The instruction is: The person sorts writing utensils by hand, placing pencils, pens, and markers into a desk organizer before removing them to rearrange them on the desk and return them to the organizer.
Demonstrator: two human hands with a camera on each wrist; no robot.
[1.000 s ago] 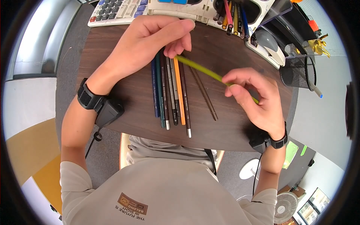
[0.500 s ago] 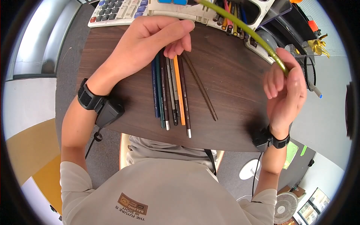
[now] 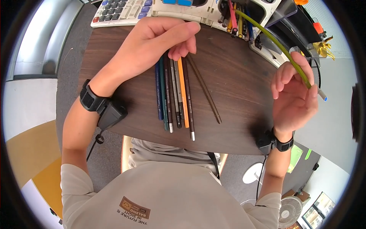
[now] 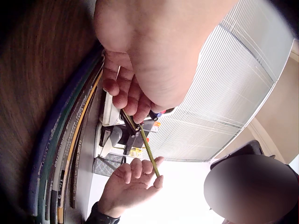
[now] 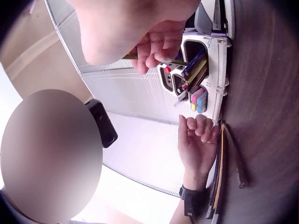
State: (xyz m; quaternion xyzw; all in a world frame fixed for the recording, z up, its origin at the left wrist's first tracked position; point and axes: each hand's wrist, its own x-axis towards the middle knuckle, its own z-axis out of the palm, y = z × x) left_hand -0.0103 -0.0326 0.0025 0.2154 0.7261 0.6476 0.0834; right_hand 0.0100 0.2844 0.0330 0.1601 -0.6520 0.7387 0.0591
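Note:
My right hand pinches a yellow-green pencil between thumb and index finger near one end. The pencil slants up and left, and its far end overlaps the pencil compartment of the white desk organizer in the head view. My left hand, fingers loosely curled and holding nothing, hovers over the far ends of a row of pencils. In that row are an orange pencil, a dark blue one and several dark ones. A brown pencil lies at an angle right of the row.
A keyboard-like device stands at the back left. A pink pencil and several others stand in the organizer. To its right are a grey-and-white stapler and a black mesh cup, partly behind my right hand.
My right hand has swung right and away from the left hand with the yellow-green pencil, whose far end now points toward the organizer. My left hand stays nearly still.

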